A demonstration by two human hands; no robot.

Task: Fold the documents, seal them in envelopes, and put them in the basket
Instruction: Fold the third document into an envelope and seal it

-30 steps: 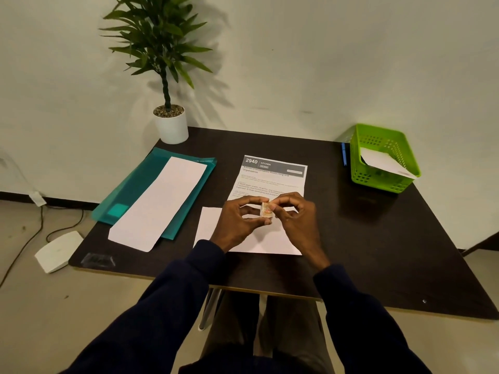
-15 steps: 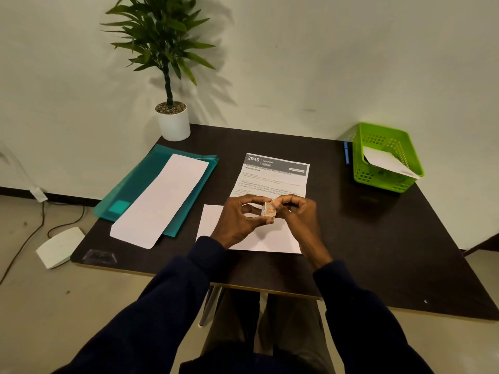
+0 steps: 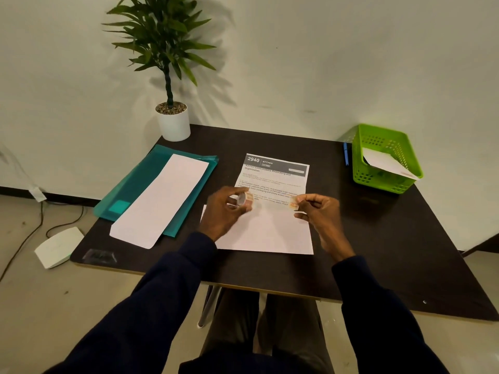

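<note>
While the left hand (image 3: 224, 209) curls around a small roll (image 3: 246, 198) of tape or stickers, pinching it between thumb and fingers, the right hand (image 3: 318, 211) is closed in a pinch on a small orange-tinted piece (image 3: 293, 205) at its fingertips; blur hides whether that piece is joined to the roll. Both hands hover apart from each other over the papers. Under and just beyond them lies the printed document (image 3: 275, 176), headed "2940 KITCHEN", its near end covered by a plain white envelope (image 3: 267, 233) that lies below the wrists. Out past the left hand, a long folded sheet (image 3: 162, 198) rests on a teal folder (image 3: 129, 195), with a potted plant (image 3: 170, 76) farther off at the table's far edge. Well beyond the right hand, at the far corner of the dark table (image 3: 378, 238), stands the green basket (image 3: 383, 182) with a white envelope (image 3: 383, 163) leaning inside it, and a blue pen (image 3: 346, 153) just beside its left wall.
</note>
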